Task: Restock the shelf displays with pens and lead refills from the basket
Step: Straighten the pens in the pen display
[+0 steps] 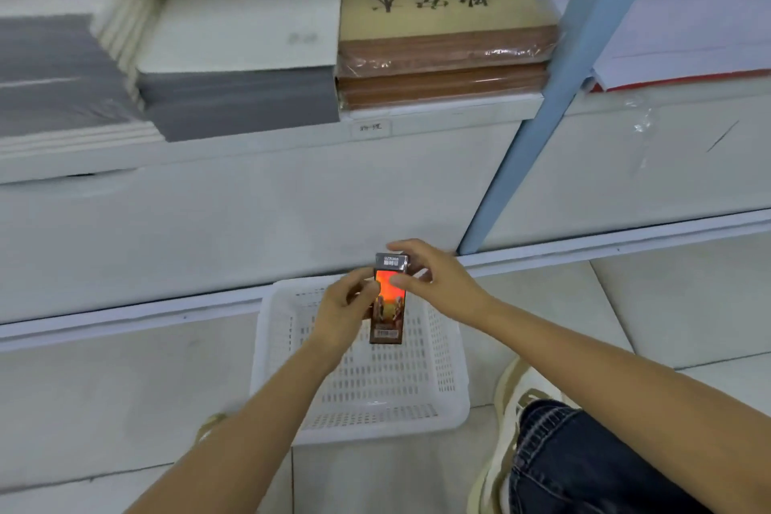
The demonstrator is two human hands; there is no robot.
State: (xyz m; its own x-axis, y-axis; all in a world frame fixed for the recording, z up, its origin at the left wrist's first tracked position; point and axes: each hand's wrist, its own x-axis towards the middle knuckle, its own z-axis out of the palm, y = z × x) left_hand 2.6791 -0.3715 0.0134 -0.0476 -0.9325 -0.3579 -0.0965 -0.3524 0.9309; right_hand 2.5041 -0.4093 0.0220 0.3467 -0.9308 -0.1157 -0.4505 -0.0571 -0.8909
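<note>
One beige shoe shows at lower right. At centre, one white basket sits on the floor. Above it, two hands share one brown-and-orange box: the left hand has its grip clasped on the box's side, and the right hand pinches its top end. Across the top, one shelf carries four stacks.

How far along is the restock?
Nearly done, it seems: the white basket shows no other stock. In hand: one orange-brown pack, gripped by left hand and right hand above the basket. Left: shelving it, not yet done.
</note>
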